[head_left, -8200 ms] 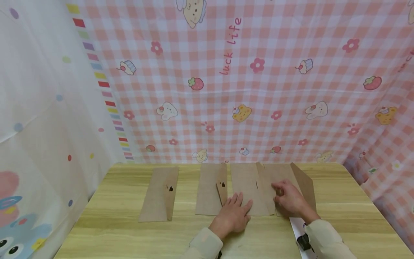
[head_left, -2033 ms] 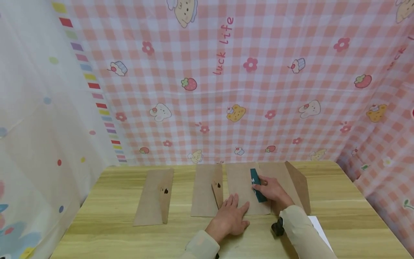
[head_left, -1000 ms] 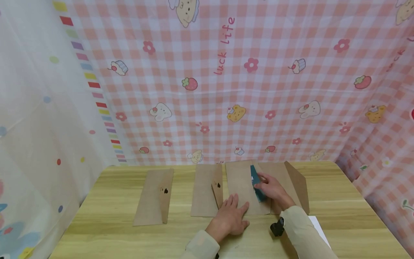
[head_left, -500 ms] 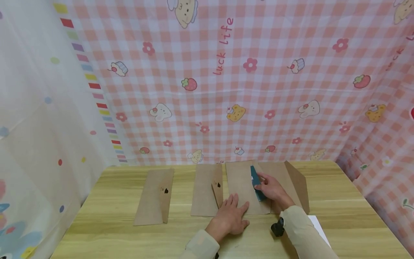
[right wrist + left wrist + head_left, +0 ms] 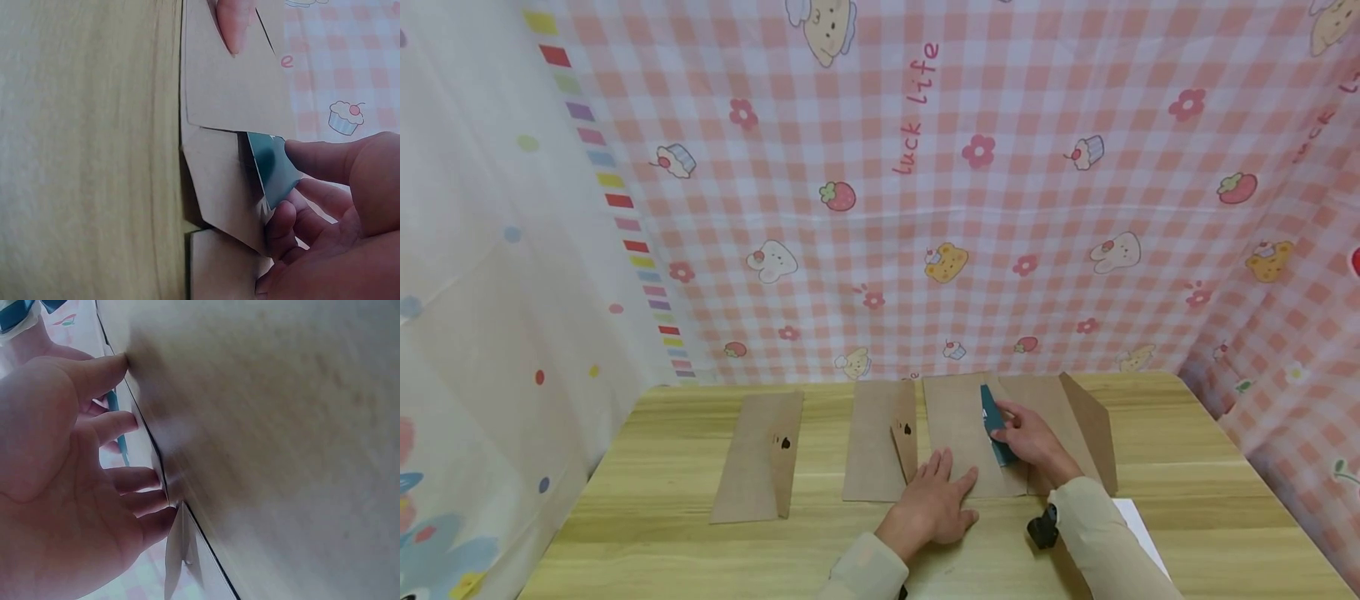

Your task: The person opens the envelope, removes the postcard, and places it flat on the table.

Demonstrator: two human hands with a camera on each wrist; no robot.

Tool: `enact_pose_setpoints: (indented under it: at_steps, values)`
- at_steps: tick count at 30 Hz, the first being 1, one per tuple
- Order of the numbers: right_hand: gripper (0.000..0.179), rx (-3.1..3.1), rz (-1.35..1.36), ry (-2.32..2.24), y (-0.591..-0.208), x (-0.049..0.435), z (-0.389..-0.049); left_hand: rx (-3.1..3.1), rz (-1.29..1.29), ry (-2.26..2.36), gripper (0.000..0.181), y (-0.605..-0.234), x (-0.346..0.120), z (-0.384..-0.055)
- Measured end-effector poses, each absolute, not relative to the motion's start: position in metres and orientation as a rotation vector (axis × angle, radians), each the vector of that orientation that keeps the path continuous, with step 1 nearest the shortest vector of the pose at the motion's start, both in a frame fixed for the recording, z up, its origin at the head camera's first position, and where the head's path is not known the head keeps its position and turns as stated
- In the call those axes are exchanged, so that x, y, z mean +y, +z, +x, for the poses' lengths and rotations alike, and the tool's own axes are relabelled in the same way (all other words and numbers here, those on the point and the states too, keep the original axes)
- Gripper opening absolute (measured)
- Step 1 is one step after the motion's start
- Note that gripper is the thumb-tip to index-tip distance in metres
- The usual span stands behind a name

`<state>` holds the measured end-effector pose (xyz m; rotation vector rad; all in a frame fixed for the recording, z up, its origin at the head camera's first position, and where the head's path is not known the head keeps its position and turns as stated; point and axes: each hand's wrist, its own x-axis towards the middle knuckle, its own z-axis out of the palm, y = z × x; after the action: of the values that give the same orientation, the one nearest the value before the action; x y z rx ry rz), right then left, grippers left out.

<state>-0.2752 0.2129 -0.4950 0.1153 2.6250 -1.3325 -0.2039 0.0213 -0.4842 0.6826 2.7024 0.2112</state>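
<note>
In the head view my right hand [image 5: 1030,437] pinches a dark green card [image 5: 994,421] with light print at the mouth of a brown kraft envelope [image 5: 958,417]. The card's left part is hidden under the envelope's front panel; in the right wrist view the green card [image 5: 275,167] sticks out past the brown paper, between thumb and fingers. The envelope's flap [image 5: 1011,467] lies to the right of the card. My left hand [image 5: 932,504], fingers straight and spread, rests on the envelope's near edge, its left fingers by the neighbouring envelope [image 5: 872,450].
Another brown envelope [image 5: 745,462] with a small dark print lies at the left on the wooden table [image 5: 662,533]. One more with its flap raised [image 5: 1090,425] lies at the right. White paper [image 5: 1138,529] shows beside the right sleeve.
Eight seconds ago my right hand was at the envelope's flap without the green card. Over the last two seconds the card's visible part has narrowed at the envelope's mouth. My left hand stays put.
</note>
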Motion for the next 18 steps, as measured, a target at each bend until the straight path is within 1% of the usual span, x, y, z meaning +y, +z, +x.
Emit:
enact_pose_setpoints:
  at_steps: [18]
  values:
    - [0.056, 2.655, 0.147, -1.334, -0.4977, 0.2123, -0.2762, 2.692, 0.680, 0.218, 0.060, -0.4840, 0.0196, -0.2039]
